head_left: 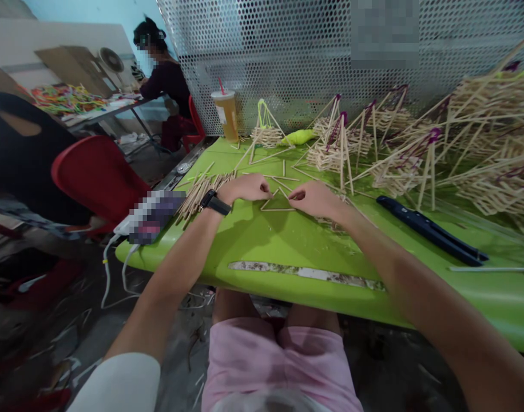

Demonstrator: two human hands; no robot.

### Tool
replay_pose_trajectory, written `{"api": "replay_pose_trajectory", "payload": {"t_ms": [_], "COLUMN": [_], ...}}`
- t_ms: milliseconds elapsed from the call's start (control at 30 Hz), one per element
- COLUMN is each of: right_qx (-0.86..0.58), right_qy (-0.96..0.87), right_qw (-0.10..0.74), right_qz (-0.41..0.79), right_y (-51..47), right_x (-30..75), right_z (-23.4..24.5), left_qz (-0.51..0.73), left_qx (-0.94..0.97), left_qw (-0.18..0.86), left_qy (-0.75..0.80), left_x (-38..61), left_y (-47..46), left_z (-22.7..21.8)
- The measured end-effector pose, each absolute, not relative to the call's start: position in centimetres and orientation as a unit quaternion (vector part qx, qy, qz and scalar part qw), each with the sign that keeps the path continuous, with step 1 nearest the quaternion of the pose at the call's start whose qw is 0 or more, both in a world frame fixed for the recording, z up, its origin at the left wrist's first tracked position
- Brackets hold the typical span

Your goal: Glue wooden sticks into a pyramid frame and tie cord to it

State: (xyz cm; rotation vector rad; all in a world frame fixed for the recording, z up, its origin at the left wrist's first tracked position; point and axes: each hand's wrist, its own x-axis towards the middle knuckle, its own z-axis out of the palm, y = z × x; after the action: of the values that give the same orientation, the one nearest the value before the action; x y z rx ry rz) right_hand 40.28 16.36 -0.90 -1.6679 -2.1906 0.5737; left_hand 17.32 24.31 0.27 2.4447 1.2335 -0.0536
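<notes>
Over the green tabletop (266, 240), my left hand (251, 187), with a dark watch on its wrist, has thumb and finger closed at thin wooden sticks. Facing it, my right hand (314, 199) pinches near the end of another slim stick. Between them, a few sticks form a small triangular shape, its lower stick (279, 209) lying flat. A pile of loose wooden sticks (193, 200) lies beside and partly behind my left wrist. More stick pieces lie under my right forearm, partly hidden by it. The exact contact at the fingertips is too small to make out fully.
Stick-built pyramid frames (326, 151) with purple ties crowd the back right. A dark blue hinged tool (429, 229) lies right of my forearm. A drink cup (227, 117) stands by the perforated metal panel (266, 57). Another person (170, 80) sits at a far table.
</notes>
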Motion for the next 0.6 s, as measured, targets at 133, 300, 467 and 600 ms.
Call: {"api": "replay_pose_trajectory", "payload": {"t_ms": [133, 300, 467, 600], "right_qx": [-0.585, -0.587, -0.589, -0.608], "right_qy": [-0.771, -0.767, -0.765, -0.754], "right_qw": [0.161, 0.161, 0.154, 0.141], "right_qz": [0.192, 0.205, 0.210, 0.206], "right_y": [16.27, 16.27, 16.20, 16.08], "right_x": [40.20, 40.23, 40.16, 40.10], "right_z": [-0.84, -0.83, -0.57, -0.43], "left_qz": [-0.016, -0.015, -0.021, -0.015], "left_qx": [0.877, 0.878, 0.874, 0.875], "left_qw": [0.204, 0.199, 0.200, 0.208], "left_qy": [0.435, 0.436, 0.442, 0.436], "left_x": [17.22, 17.23, 17.37, 17.44], "left_y": [24.36, 24.29, 23.98, 23.65], "left_z": [0.19, 0.16, 0.45, 0.69]}}
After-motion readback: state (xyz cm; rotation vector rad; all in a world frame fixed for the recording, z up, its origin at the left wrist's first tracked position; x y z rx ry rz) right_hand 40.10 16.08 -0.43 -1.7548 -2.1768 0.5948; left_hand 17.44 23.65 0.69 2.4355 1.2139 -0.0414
